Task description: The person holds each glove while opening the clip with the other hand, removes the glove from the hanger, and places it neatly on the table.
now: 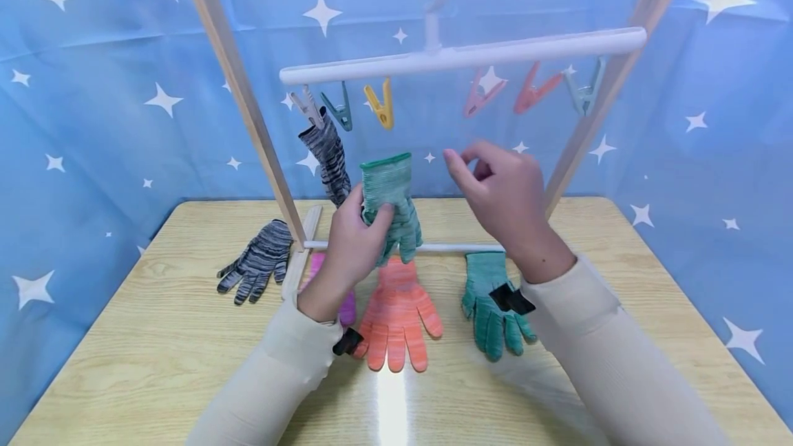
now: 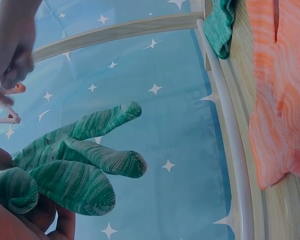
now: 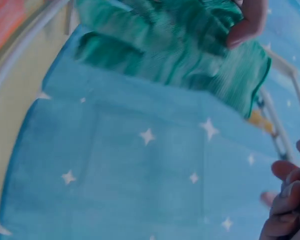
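My left hand (image 1: 356, 236) grips a green knitted glove (image 1: 390, 181), thumb in front, its cuff up and fingers hanging down. In the left wrist view the glove's fingers (image 2: 97, 160) stick out loosely past the hand. My right hand (image 1: 511, 191) is raised to the right of the glove, apart from it, fingers loosely curled with nothing between them. Above hang a pink clothespin (image 1: 480, 96) and a red clothespin (image 1: 535, 90) from a white hanger (image 1: 458, 58). Toward the hanger's left are a yellow clothespin (image 1: 383, 107) and a dark green clothespin (image 1: 342, 110).
A grey clothespin (image 1: 308, 107) holds a black-and-grey glove (image 1: 327, 153). On the table (image 1: 186, 363) lie another black-and-grey glove (image 1: 260, 260), an orange glove (image 1: 396, 315), a partly hidden purple glove (image 1: 347, 308) and a green glove (image 1: 489, 301). A wooden frame (image 1: 235, 81) supports the hanger.
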The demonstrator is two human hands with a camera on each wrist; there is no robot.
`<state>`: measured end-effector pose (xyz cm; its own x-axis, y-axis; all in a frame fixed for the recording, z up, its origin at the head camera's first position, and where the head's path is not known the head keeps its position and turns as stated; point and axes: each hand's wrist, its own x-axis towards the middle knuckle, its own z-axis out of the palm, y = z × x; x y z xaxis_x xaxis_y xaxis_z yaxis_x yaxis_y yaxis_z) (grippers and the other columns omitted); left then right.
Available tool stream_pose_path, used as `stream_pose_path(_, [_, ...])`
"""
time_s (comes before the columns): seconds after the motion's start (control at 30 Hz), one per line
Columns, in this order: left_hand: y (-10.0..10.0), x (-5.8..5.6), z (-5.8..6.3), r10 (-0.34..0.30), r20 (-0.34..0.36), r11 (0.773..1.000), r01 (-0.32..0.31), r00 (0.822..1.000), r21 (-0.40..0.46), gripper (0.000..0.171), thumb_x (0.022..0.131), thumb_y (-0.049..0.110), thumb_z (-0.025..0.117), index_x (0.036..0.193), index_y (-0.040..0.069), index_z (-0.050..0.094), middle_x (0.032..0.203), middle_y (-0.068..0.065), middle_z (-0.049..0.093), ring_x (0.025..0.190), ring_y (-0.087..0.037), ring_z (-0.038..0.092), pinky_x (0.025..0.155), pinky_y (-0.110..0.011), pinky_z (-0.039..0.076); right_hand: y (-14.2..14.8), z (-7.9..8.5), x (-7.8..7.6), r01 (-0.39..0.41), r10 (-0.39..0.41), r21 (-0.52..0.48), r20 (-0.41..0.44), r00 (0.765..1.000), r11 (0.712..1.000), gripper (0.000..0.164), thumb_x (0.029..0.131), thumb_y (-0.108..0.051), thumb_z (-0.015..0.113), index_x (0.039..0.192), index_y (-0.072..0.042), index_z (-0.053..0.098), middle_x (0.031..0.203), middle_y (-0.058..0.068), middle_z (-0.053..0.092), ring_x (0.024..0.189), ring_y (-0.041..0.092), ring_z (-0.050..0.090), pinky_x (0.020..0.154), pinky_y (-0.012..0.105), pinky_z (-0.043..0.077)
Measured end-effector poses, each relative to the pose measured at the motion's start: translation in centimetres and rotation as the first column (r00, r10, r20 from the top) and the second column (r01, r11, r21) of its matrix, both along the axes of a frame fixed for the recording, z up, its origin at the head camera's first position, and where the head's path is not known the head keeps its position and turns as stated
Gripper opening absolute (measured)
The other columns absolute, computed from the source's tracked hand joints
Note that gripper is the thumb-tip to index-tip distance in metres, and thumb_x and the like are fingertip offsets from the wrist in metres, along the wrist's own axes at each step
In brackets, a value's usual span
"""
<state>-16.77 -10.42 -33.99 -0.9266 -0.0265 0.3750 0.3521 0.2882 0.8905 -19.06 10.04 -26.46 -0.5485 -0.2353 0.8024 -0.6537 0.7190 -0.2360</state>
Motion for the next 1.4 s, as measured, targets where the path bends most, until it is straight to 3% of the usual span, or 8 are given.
stream_pose_path(0.27, [0.3,0.0,0.0,-0.031,0.011,1.0,0.031,0.999,0.001,0.037,0.101,0.029,0.051,0.136,0.017,0.053,0.118,-0.005,0.064,0.101,-0.022,0.065,0.084,-0.043,0.055,5.1,-3.6,0.1,0.123,-0.115,-0.096,0.088,0.989,0.988,0.027,0.097,-0.027,0.066,0.078,-0.009,0.073,0.048,0.001,0.05,0.041,0.001,0.037,0.049,0.026,0.034])
stream_pose_path(0.47, [0.0,0.0,0.1,-0.012,0.011,1.0,0.012,1.0,0.013,0.033,0.101,0.028,0.052,0.132,0.018,0.056,0.117,-0.004,0.065,0.102,-0.021,0.066,0.085,-0.044,0.055,7.7,-5.9,-0.3,0.234,-0.204,-0.177,0.172,0.964,0.956,0.035,0.096,-0.032,0.066,0.071,-0.009,0.07,0.052,0.005,0.055,0.044,-0.003,0.038,0.052,0.022,0.033])
stream_pose_path(0.67, [-0.2,-0.2,0.0,-0.022,0.005,1.0,0.022,1.0,0.009,0.031,0.101,0.026,0.052,0.131,0.017,0.056,0.12,-0.004,0.065,0.109,-0.021,0.063,0.091,-0.044,0.053,9.9,-7.4,-0.9,0.339,-0.3,-0.199,0.204,0.932,0.919,0.04,0.096,-0.036,0.065,0.068,-0.007,0.061,0.059,0.01,0.06,0.049,-0.003,0.041,0.049,0.016,0.033])
stream_pose_path(0.83, [-0.1,-0.2,0.0,-0.024,0.015,1.0,0.024,1.0,-0.007,0.032,0.101,0.027,0.052,0.132,0.016,0.056,0.121,-0.005,0.065,0.111,-0.021,0.062,0.092,-0.045,0.053,11.1,-8.2,-1.2,0.452,-0.4,-0.171,0.268,0.876,0.876,0.043,0.096,-0.042,0.062,0.077,-0.004,0.053,0.062,0.012,0.055,0.052,0.018,0.046,0.052,0.029,0.033])
stream_pose_path(0.97, [0.0,-0.2,0.0,-0.031,0.027,1.0,0.031,0.999,-0.002,0.032,0.102,0.027,0.052,0.131,0.017,0.056,0.12,-0.005,0.065,0.109,-0.021,0.063,0.091,-0.045,0.053,11.8,-8.5,-1.8,0.515,-0.439,-0.11,0.391,0.809,0.85,0.053,0.096,-0.054,0.055,0.109,-0.003,0.058,0.073,0.014,0.059,0.057,0.028,0.053,0.052,0.036,0.035])
stream_pose_path(1.07, [0.1,-0.3,-0.1,-0.025,0.038,1.0,0.025,0.999,-0.002,0.032,0.101,0.027,0.053,0.131,0.017,0.056,0.119,-0.004,0.065,0.107,-0.021,0.065,0.089,-0.044,0.054,12.2,-8.6,-2.3,0.511,-0.427,-0.065,0.467,0.775,0.857,0.064,0.096,-0.06,0.05,0.132,-0.006,0.054,0.078,0.015,0.063,0.058,0.028,0.057,0.049,0.035,0.038])
stream_pose_path(1.17, [0.1,-0.4,-0.2,-0.031,0.045,1.0,0.031,0.999,0.001,0.033,0.101,0.026,0.053,0.133,0.018,0.055,0.119,-0.004,0.065,0.104,-0.021,0.066,0.086,-0.042,0.057,12.4,-8.9,-2.8,0.479,-0.398,-0.051,0.484,0.78,0.876,0.063,0.099,-0.057,0.047,0.134,-0.006,0.056,0.075,0.016,0.063,0.055,0.025,0.056,0.046,0.034,0.039])
stream_pose_path(1.4, [0.1,-0.6,-0.4,-0.044,0.04,0.999,0.043,0.998,0.01,0.031,0.101,0.025,0.053,0.131,0.017,0.056,0.115,-0.006,0.066,0.097,-0.021,0.068,0.081,-0.04,0.058,12.5,-9.5,-3.6,0.43,-0.373,-0.038,0.434,0.82,0.902,0.052,0.103,-0.048,0.046,0.104,0.0,0.066,0.064,0.015,0.059,0.046,0.02,0.049,0.039,0.032,0.035])
